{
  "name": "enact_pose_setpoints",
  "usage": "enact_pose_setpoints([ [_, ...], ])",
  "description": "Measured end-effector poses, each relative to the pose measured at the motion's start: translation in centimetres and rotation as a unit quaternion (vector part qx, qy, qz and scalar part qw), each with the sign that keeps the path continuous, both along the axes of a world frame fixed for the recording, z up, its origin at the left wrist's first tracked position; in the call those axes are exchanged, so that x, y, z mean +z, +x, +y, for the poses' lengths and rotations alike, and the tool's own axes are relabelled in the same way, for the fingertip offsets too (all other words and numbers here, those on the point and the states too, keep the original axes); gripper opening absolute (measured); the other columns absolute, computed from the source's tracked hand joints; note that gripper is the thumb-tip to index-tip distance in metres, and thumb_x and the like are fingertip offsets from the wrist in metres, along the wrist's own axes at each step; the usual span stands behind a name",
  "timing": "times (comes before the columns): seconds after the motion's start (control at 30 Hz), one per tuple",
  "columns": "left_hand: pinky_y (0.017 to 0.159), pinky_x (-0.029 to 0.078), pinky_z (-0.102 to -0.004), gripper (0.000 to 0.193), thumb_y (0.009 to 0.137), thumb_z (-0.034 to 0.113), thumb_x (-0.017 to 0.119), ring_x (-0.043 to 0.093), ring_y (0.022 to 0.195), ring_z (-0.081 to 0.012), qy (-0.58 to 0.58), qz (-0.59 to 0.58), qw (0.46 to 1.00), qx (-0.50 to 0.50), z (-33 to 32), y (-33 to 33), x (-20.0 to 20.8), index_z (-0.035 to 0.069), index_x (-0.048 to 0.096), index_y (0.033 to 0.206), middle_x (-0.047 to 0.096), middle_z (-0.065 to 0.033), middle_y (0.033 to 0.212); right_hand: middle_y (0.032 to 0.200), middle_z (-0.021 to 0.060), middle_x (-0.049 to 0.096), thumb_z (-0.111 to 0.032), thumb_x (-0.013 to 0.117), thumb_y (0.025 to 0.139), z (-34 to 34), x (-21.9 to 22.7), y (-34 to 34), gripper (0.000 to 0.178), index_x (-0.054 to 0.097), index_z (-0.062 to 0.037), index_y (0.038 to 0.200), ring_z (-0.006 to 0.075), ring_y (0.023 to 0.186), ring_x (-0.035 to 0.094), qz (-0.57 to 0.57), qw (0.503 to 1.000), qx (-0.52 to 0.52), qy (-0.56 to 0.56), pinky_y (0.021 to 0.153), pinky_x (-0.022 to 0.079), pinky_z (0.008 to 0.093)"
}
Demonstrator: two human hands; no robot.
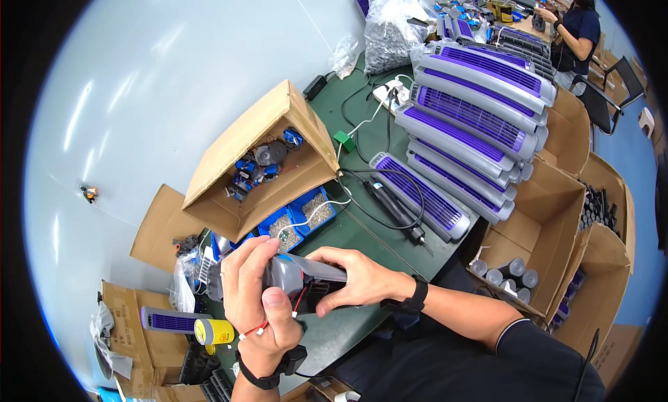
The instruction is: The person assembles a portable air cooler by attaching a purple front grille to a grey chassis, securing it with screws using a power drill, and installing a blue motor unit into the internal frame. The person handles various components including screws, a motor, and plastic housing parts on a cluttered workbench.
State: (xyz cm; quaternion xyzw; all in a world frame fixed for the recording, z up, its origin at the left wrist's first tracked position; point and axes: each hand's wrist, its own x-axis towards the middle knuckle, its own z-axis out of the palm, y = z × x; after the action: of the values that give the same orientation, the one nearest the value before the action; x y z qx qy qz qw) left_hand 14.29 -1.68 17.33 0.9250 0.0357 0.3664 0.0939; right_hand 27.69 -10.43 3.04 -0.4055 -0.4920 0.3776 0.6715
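Near the front edge of the green table, my two hands hold a grey plastic housing (289,268) with a dark, open underside. My left hand (252,298) wraps around its left end, the thumb toward me. The fingers and thumb of my right hand (363,280) grip its right end. Thin red wires (298,303) with small white connectors hang from the housing over my left palm and wrist. Beyond my hands are blue bins (322,212) of small metal pieces. A black electric screwdriver (395,208) lies beside a grey unit with a purple grille (422,193).
A tipped cardboard box (243,145) holds blue and grey parts. Purple-grilled units are stacked (480,117) at right, near a power strip (391,94) and cables. Open cartons (532,214) stand beyond the table's right edge. A yellow roll (214,332) is at left. Another person (579,30) sits far right.
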Motion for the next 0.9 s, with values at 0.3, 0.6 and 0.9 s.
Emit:
enact_pose_setpoints([
  [0.3, 0.085, 0.057, -0.0453, 0.047, 0.103, 0.036, 0.049, 0.070, 0.101, -0.0413, 0.006, 0.059, 0.998, -0.011, 0.3, -0.5, 1.1, -0.004, 0.068, 0.119, 0.067, -0.0268, 0.116, 0.118, 0.0090, 0.072, -0.029, 0.100, 0.070, 0.2, 0.0, 0.0, 0.080, 0.061, -0.0004, 0.134, 0.0154, 0.108, 0.066, -0.001, 1.000, 0.003, -0.002, 0.097, 0.053, 0.0340],
  [0.6, 0.084, 0.058, -0.0444, 0.045, 0.101, 0.034, 0.052, 0.071, 0.098, -0.0415, 0.018, 0.081, 0.996, -0.016, 0.4, -0.8, 1.8, -0.004, 0.070, 0.117, 0.067, -0.0269, 0.116, 0.118, 0.0079, 0.072, -0.022, 0.099, 0.070, 0.3, -0.1, -0.2, 0.078, 0.060, -0.0017, 0.136, 0.0149, 0.109, 0.065, 0.001, 1.000, 0.007, 0.009, 0.099, 0.052, 0.0335],
  [0.9, 0.088, 0.056, -0.0452, 0.039, 0.094, 0.026, 0.061, 0.069, 0.101, -0.0415, 0.029, 0.129, 0.991, -0.012, 0.3, -0.9, 1.7, -0.003, 0.071, 0.118, 0.066, -0.0270, 0.118, 0.118, 0.0124, 0.072, -0.036, 0.097, 0.073, 0.2, -0.1, -0.1, 0.077, 0.062, -0.0017, 0.131, 0.0205, 0.109, 0.068, -0.021, 1.000, -0.009, 0.017, 0.097, 0.053, 0.0365],
])
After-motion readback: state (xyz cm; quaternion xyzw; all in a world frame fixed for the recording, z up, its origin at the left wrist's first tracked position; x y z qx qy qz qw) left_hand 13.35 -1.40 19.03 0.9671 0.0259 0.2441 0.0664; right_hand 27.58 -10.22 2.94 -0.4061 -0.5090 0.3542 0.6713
